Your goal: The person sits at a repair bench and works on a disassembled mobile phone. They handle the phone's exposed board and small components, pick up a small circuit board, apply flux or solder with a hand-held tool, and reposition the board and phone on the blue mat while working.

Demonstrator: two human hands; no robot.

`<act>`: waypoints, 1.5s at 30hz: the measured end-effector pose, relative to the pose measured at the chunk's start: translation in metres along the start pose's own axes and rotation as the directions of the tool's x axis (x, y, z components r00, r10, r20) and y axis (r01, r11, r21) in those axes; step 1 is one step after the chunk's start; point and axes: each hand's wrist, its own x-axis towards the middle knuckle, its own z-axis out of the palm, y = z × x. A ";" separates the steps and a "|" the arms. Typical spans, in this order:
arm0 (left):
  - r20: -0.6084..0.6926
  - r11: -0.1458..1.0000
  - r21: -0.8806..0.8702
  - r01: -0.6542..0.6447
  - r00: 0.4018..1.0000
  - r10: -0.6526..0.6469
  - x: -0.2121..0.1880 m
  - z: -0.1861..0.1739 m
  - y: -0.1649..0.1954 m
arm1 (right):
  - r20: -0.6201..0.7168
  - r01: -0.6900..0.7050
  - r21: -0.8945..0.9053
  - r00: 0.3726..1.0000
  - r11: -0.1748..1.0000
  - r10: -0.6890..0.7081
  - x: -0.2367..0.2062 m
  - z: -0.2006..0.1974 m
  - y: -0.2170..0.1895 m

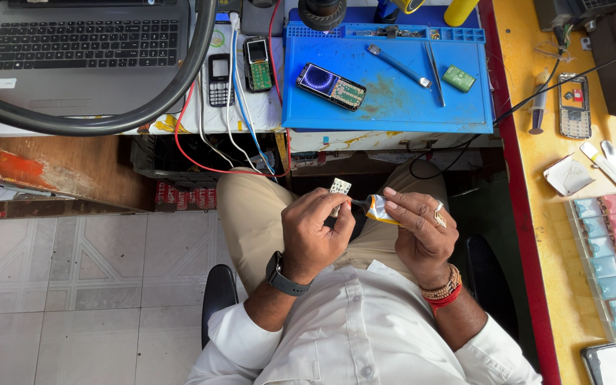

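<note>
We see a pale tiled floor (73, 285) at left, a yellow counter (536, 171) with a red edge at right.

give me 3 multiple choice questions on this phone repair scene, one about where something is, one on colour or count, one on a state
1. Where does the opened phone with its circuit board showing lie?
A. on the blue work mat
B. on the laptop keyboard
C. on the floor tiles

2. What colour is the small tube in the right hand?
A. all green
B. yellow and grey
C. all red

3. What is the left hand doing?
A. resting flat on the thigh
B. typing on the laptop
C. holding a small pale keypad piece up to the tube's tip

Answers:
1. A: the phone rests on the left part of the blue work mat, apart from the laptop.
2. B: the tube shows yellow and grey between the fingers.
3. C: the fingers pinch the keypad piece and the dark nozzle meets it.
</note>
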 end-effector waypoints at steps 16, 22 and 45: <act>0.109 0.969 -0.204 0.142 0.987 -0.122 -0.003 -0.006 -0.007 | 0.116 -0.157 0.199 0.984 0.967 0.136 0.003 -0.004 0.004; 0.076 0.963 -0.215 0.161 0.986 -0.148 -0.001 -0.009 -0.008 | 0.158 -0.355 0.398 0.935 0.846 0.318 -0.012 0.003 0.011; -0.232 0.612 0.744 0.269 0.962 -0.140 -0.048 -0.150 -0.097 | 0.409 -0.527 0.849 0.611 -0.037 0.678 -0.029 0.013 0.043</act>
